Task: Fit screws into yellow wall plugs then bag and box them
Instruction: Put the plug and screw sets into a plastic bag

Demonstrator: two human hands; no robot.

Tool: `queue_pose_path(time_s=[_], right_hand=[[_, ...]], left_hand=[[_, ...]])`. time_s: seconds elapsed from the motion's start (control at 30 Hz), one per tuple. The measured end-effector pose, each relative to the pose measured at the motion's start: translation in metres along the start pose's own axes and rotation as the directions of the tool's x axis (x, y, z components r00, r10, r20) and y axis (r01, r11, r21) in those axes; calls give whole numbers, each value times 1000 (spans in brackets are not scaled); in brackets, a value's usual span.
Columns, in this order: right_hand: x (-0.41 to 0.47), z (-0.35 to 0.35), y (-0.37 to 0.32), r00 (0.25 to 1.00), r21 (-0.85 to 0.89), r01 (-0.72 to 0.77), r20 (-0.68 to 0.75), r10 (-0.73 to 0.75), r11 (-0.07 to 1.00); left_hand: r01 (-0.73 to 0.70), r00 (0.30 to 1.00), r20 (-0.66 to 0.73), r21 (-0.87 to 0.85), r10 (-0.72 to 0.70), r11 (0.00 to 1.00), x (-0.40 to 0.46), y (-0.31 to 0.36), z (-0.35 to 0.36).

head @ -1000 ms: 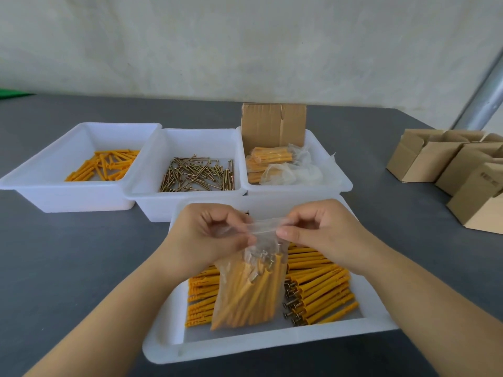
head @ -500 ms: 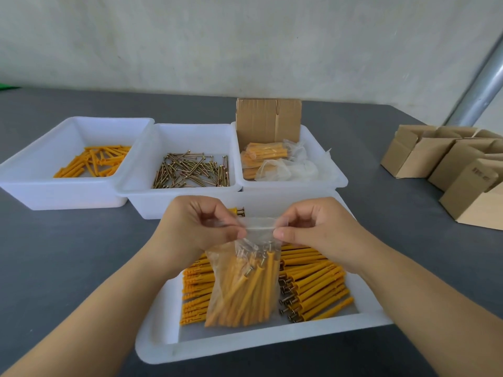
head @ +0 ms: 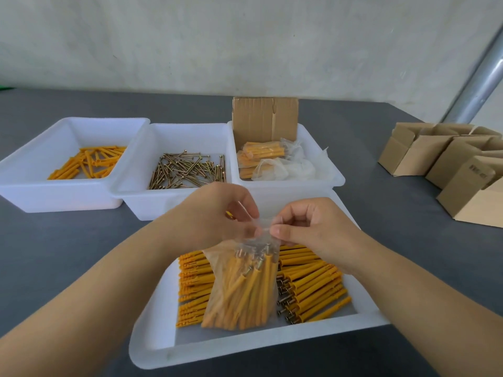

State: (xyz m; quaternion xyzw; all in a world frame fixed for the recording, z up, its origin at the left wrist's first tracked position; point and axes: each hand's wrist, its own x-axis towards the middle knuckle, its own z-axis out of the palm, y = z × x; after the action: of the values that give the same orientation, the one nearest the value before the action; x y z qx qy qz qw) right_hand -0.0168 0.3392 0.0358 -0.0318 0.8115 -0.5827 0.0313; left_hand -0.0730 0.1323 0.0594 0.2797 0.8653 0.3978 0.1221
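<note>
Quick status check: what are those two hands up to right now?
Left hand and right hand both pinch the clear bag top. Bag full of plugged screws, held above the near tray. Nothing in the way.

A dark grey matte surface [head: 68, 254] fills the scene, its far edge running from 9 toward 3 o'clock. Behind it, at 12 o'clock, stands a pale, mottled plaster wall [head: 245, 42] in soft, even light. At 2 o'clock a shiny metal pipe [head: 479, 77] leans diagonally against it.
</note>
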Motion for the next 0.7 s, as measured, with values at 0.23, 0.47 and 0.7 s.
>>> queue_pose_path(time_s=[0.23,0.47,0.7], right_hand=[[-1,-4,2,998,7,-56,-30,57,998],[1,0,2,999,-34,-20,-42,19,999],[2,1,3,999,-60,-22,-35,20,998]], left_hand=[[-17,1000,-23,144,21,989,6,5,15],[-72,993,-82,195,90,978,6,3,21],[-92,990,-88,198,111,976,7,3,24]])
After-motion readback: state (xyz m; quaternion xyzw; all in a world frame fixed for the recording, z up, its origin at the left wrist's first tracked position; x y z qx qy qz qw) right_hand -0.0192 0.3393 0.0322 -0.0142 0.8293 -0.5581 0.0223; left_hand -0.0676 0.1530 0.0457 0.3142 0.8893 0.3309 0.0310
